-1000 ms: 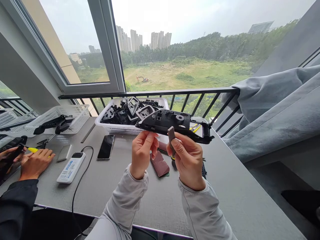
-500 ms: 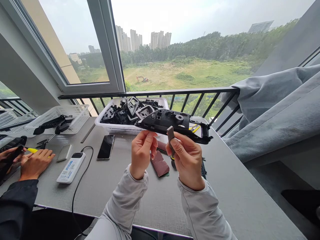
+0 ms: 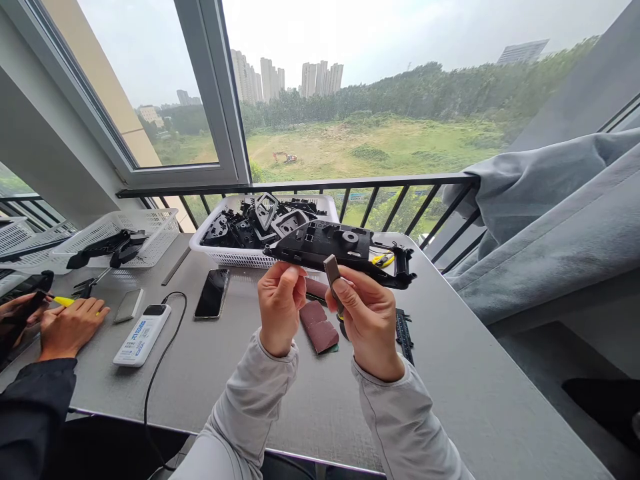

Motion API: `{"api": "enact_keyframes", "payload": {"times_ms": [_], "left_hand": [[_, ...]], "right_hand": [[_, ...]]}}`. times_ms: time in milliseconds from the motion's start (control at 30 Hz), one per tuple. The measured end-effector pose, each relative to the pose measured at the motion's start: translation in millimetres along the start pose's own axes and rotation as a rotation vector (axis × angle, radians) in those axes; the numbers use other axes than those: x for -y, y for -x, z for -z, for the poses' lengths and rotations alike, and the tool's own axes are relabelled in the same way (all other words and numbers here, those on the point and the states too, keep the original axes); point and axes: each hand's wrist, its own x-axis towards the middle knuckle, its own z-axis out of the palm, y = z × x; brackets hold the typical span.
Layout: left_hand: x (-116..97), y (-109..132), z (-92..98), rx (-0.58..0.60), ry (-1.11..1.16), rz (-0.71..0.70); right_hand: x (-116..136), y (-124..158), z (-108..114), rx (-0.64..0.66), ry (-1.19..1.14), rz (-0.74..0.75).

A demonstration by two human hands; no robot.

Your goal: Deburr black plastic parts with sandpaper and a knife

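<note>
My left hand [image 3: 279, 307] pinches the near edge of a long black plastic part [image 3: 340, 250], holding it level above the grey table [image 3: 475, 387]. My right hand [image 3: 369, 320] is closed on a small folded piece of sandpaper [image 3: 332, 272], held upright against the part's near edge. A reddish-brown sandpaper sheet [image 3: 319, 327] lies on the table just below my hands. Behind the part stands a white basket [image 3: 220, 252] full of black plastic parts.
A second white basket [image 3: 150, 230] with a few black parts sits at the left. A phone [image 3: 212, 293], a white power bank [image 3: 142, 335] with a cable and a small grey block [image 3: 129, 305] lie on the table. Another person's hands [image 3: 65, 323] work at far left. A grey curtain [image 3: 550, 213] hangs right.
My hands and the black part have shifted slightly left and down. The sandpaper piece has moved left along the part's near edge.
</note>
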Motion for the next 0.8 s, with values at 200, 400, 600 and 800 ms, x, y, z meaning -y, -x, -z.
{"api": "enact_keyframes", "payload": {"times_ms": [200,400,600,800], "left_hand": [[-0.8,-1.0,-1.4,-0.046,-0.004,-0.022],[1.3,-0.6,-1.7,-0.035,-0.012,-0.025],[3.3,-1.5,0.3,-0.011,-0.023,-0.016],[4.5,0.2,4.6,0.06,-0.022,0.009]], "right_hand": [[1.0,3.2,-3.8,-0.013,0.016,-0.034],[2.1,2.2,-4.1,-0.041,-0.035,-0.076],[4.3,1.5,-4.4,-0.047,-0.04,-0.104],[4.0,-0.3,-2.7,-0.056,-0.068,-0.085]]}}
